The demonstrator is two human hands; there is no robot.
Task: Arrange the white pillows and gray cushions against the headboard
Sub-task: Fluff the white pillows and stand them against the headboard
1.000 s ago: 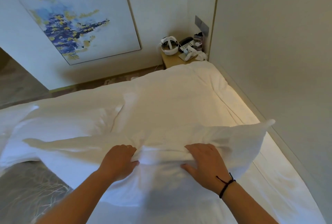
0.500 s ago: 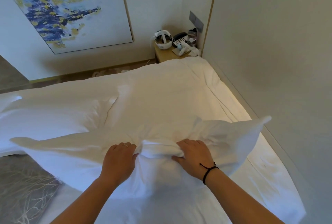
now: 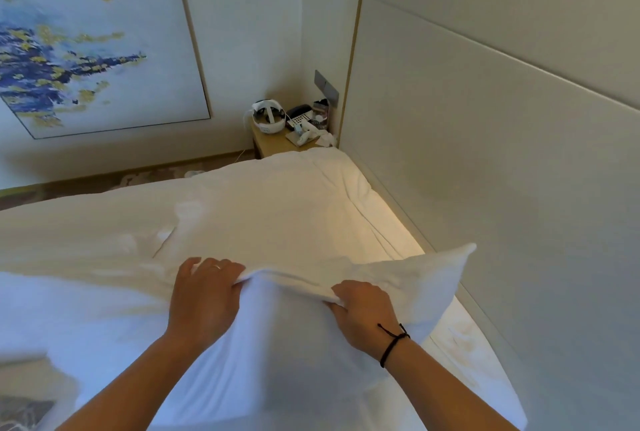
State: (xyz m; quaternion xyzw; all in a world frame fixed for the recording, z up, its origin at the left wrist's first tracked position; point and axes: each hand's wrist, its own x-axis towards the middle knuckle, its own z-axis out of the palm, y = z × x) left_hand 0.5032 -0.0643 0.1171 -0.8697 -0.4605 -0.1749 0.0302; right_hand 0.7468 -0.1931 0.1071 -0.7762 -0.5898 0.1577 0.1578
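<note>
A large white pillow (image 3: pixel 284 354) fills the lower middle of the head view, lifted above the bed. My left hand (image 3: pixel 204 295) grips its top edge left of centre, fingers curled over the fabric. My right hand (image 3: pixel 363 313), with a black wrist cord, pinches the same edge further right. The pillow's right corner (image 3: pixel 464 254) points toward the pale padded headboard (image 3: pixel 502 171) on the right. A gray patterned cushion (image 3: pixel 24 413) shows at the bottom left corner, mostly hidden.
The white duvet (image 3: pixel 259 209) covers the bed beyond the pillow. A wooden nightstand (image 3: pixel 273 146) in the far corner carries a white headset, a phone and small items. A framed blue and yellow painting (image 3: pixel 86 43) hangs on the left wall.
Both hands have bunched the pillow's top edge and raised it higher and nearer the camera. The view has tilted up, so the cushion at bottom left is nearly out of sight.
</note>
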